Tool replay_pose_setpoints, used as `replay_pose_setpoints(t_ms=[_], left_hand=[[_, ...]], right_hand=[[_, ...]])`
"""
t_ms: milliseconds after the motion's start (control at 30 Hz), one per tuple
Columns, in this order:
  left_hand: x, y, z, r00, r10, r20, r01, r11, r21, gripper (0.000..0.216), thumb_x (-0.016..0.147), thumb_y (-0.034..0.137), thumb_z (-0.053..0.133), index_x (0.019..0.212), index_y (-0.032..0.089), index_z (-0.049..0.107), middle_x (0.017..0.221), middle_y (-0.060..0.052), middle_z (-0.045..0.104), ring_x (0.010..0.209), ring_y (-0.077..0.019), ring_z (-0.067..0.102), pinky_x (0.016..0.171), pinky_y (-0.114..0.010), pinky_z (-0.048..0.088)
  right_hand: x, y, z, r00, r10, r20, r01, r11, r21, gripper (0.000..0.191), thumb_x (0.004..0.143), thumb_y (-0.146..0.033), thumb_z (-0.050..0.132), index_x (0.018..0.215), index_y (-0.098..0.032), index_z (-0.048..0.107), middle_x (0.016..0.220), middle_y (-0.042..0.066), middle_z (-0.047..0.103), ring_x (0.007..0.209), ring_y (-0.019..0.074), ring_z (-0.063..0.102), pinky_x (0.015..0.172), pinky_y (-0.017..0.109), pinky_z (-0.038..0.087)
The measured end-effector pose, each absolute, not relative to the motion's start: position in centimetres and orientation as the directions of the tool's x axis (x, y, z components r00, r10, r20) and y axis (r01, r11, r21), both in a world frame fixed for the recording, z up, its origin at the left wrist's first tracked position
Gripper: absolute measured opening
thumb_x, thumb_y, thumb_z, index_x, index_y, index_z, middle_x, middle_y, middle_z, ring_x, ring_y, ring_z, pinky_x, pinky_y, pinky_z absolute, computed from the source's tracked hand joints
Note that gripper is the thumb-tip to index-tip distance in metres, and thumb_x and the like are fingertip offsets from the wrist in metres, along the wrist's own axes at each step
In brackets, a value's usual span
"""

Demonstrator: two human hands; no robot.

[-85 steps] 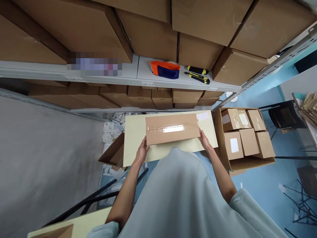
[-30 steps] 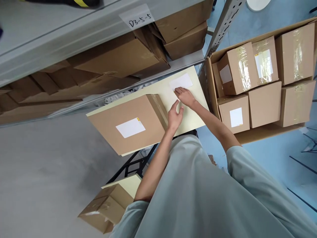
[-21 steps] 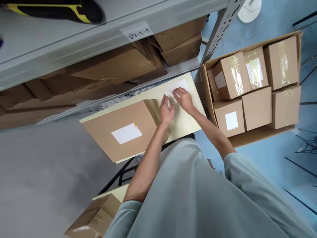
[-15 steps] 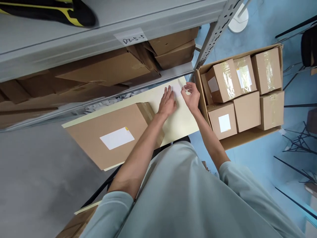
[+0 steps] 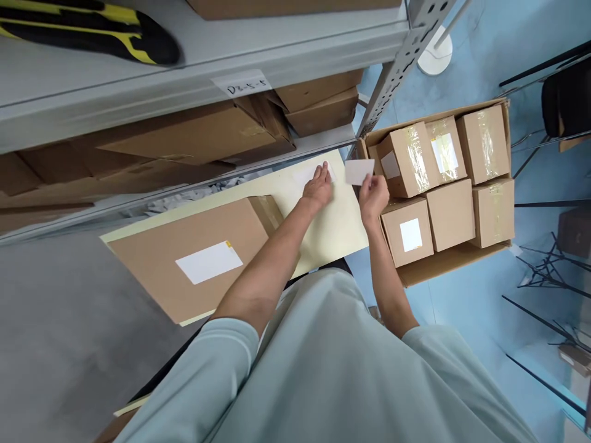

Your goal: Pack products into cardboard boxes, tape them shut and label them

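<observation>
My left hand [image 5: 317, 186] lies flat with fingers stretched on white paper [image 5: 302, 175], which rests on a cream-coloured board [image 5: 339, 231]. To its right, my right hand [image 5: 373, 198] pinches a small white label [image 5: 359, 171] by its lower right corner, above the board's right end. Whether that piece is a sticker or plain card, I cannot tell. Left of my hands, a flat cardboard box [image 5: 152, 249] sits on the same board and bears a white label with a yellow corner [image 5: 209, 263].
A large open carton [image 5: 403, 275] holding several smaller taped boxes [image 5: 450, 215] stands at right. Ahead is a metal shelf [image 5: 152, 92] marked D3-5-5, with cardboard below and a black-yellow utility knife [image 5: 152, 37] on top. A perforated upright [image 5: 392, 80] rises near the carton.
My right hand has lifted the white label off the board and moved slightly right and down. My left hand stays on the paper. The view has shifted a little.
</observation>
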State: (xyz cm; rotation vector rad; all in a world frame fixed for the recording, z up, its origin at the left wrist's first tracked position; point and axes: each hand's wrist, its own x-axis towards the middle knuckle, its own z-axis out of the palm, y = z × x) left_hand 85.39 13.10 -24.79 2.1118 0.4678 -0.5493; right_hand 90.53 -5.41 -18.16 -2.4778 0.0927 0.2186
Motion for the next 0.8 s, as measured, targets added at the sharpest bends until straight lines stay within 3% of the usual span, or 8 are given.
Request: replay_pose_setpoints(t_ms=[100,200,267,367,467,533,633,800], left_hand=[[86.1,12.8,-21.7,0.823,0.217,-0.525,0.568,-0.273,0.777,0.069,0.088,0.012,0.083,0.154,0.003,0.069,0.190,-0.030,0.035,0.182,-0.0428,0.025,0.149,-0.055,0.023],[85.4,11.8,-17.1,0.841,0.311,-0.442,0.488,-0.086,0.869,0.041,0.105,0.028,0.071,0.136,0.001,0.075,0.180,-0.034,0.050,0.181,-0.0385,0.032,0.149,-0.049,0.020],[83.2,10.8,-13.6,0.847,0.353,-0.397,0.437,-0.039,0.898,0.044,0.116,0.041,0.054,0.131,0.006,0.077,0.168,-0.031,0.065,0.173,-0.0345,0.049,0.146,-0.049,0.031],[77.0,9.8,-8.7,0.864,0.361,-0.352,0.344,0.087,0.935,0.061,0.117,0.069,0.044,0.122,0.019,0.079,0.131,-0.021,0.084,0.132,-0.0297,0.082,0.120,-0.050,0.063],[69.2,10.8,-5.1,0.846,0.365,-0.388,0.163,0.517,0.841,0.068,0.097,0.083,0.075,0.125,0.021,0.079,0.119,-0.015,0.086,0.117,-0.0309,0.083,0.107,-0.044,0.068],[64.2,12.9,-3.7,0.778,0.475,-0.411,0.119,0.531,0.839,0.066,0.086,0.079,0.088,0.119,0.021,0.080,0.113,-0.012,0.086,0.112,-0.0307,0.083,0.103,-0.042,0.067],[57.5,17.1,-2.8,0.666,0.609,-0.431,0.217,0.395,0.893,0.059,0.079,0.080,0.088,0.088,0.022,0.077,0.088,-0.008,0.083,0.094,-0.0306,0.081,0.090,-0.042,0.068],[47.9,22.8,-2.4,0.709,0.534,-0.460,0.331,0.324,0.887,0.053,0.063,0.072,0.097,0.065,0.025,0.074,0.066,-0.004,0.077,0.068,-0.0300,0.077,0.067,-0.039,0.065]], right_hand=[[87.7,-7.4,-14.3,0.983,-0.080,-0.164,-0.164,-0.783,-0.600,0.054,0.124,-0.057,0.035,0.117,-0.020,0.073,0.116,0.018,0.077,0.112,0.0310,0.077,0.106,0.050,0.064],[84.9,-7.6,-10.7,0.996,-0.032,-0.086,-0.079,-0.781,-0.619,0.047,0.121,-0.056,0.045,0.109,-0.022,0.075,0.118,0.019,0.077,0.114,0.0327,0.076,0.109,0.052,0.063],[83.0,-6.6,-8.9,0.998,0.065,0.003,0.052,-0.765,-0.642,0.042,0.119,-0.056,0.053,0.103,-0.024,0.076,0.121,0.020,0.077,0.118,0.0339,0.076,0.112,0.054,0.063],[79.7,-3.9,-6.9,0.955,0.281,0.098,0.272,-0.690,-0.671,0.037,0.116,-0.052,0.059,0.097,-0.027,0.078,0.132,0.021,0.078,0.122,0.0352,0.077,0.111,0.055,0.064],[75.1,-0.5,-5.5,0.830,0.547,0.110,0.459,-0.558,-0.692,0.030,0.113,-0.042,0.059,0.097,-0.029,0.080,0.129,0.020,0.081,0.118,0.0350,0.080,0.105,0.055,0.069],[71.7,1.8,-4.7,0.686,0.720,0.102,0.565,-0.439,-0.699,0.024,0.111,-0.037,0.061,0.105,-0.030,0.083,0.128,0.018,0.083,0.119,0.0345,0.081,0.107,0.055,0.070],[67.1,4.4,-3.7,0.415,0.903,0.109,0.663,-0.218,-0.716,0.023,0.111,-0.038,0.066,0.122,-0.032,0.085,0.135,0.015,0.084,0.131,0.0337,0.080,0.117,0.054,0.068],[63.9,7.1,-2.1,0.380,0.916,0.127,0.711,-0.201,-0.674,0.025,0.111,-0.042,0.069,0.127,-0.031,0.086,0.136,0.016,0.083,0.139,0.0372,0.077,0.123,0.060,0.062]])
